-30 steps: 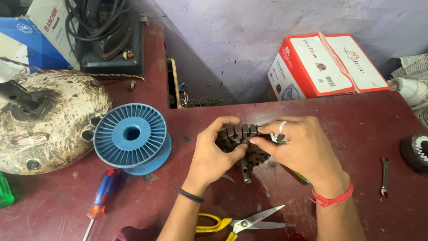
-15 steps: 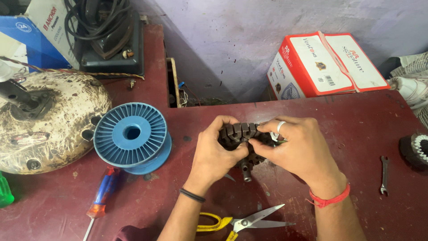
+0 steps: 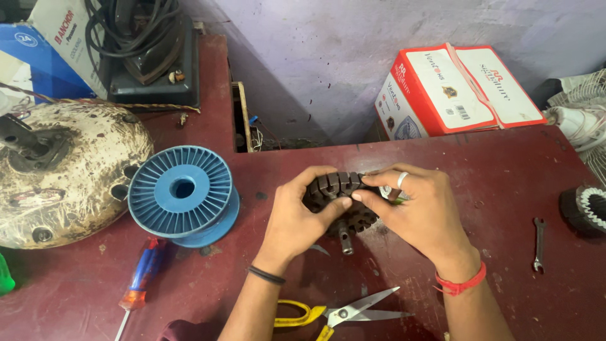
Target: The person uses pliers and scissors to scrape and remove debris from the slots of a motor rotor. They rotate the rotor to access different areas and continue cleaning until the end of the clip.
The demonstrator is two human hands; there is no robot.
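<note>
Dark slotted metal, a toothed motor core (image 3: 344, 196) with a short shaft, sits at the middle of the maroon desk (image 3: 505, 170), gripped from both sides. The left hand (image 3: 297, 218) wraps it with curled fingers; the right hand (image 3: 420, 211) pinches its top edge. Left of the core lies a blue spool (image 3: 183, 192), with yellow-handled scissors (image 3: 341, 312) below it and a small spanner (image 3: 538, 243) far to its right.

Dull dark metal stator core (image 3: 341, 189); ribbed glossy blue plastic spool (image 3: 182, 196); matt maroon table (image 3: 505, 177).
</note>
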